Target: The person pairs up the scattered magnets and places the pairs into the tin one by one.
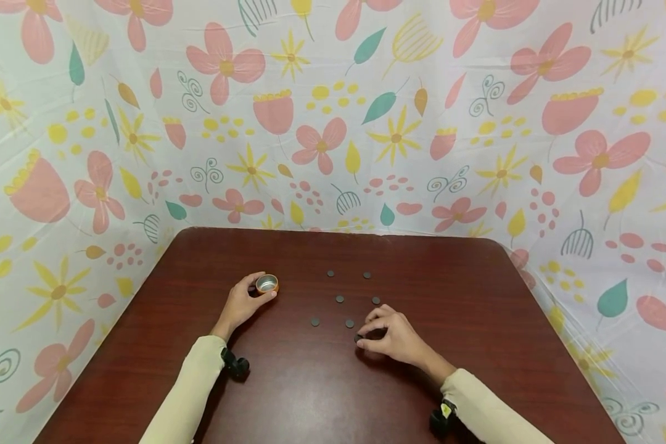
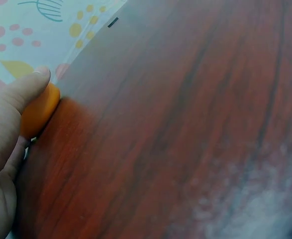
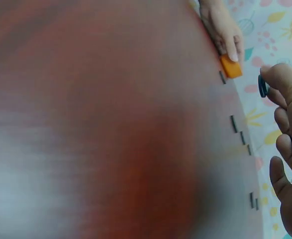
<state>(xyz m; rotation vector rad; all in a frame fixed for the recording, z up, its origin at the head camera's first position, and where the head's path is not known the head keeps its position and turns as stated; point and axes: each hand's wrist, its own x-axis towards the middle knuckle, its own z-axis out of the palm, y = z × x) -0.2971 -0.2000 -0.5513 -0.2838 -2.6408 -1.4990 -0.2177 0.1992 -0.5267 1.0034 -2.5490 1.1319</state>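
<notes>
On the dark red-brown table (image 1: 311, 394) my left hand (image 1: 248, 297) grips a small orange tin (image 1: 267, 283) with a silver inside, thumb and fingers curled round its side. The left wrist view shows my thumb (image 2: 29, 87) pressed on the orange tin (image 2: 40, 110). My right hand (image 1: 374, 336) rests low on the table and pinches a small dark disc (image 1: 359, 338). In the right wrist view that disc (image 3: 262, 85) sits at a fingertip (image 3: 280, 79), clear of the table. Several more dark discs (image 1: 340, 299) lie scattered between the two hands.
A flower-print cloth (image 1: 333, 123) walls the table on the back and both sides. Loose discs lie at the back (image 1: 330, 273) and nearer my right hand (image 1: 349, 323). Black wrist camera mounts (image 1: 235, 365) sit under both sleeves.
</notes>
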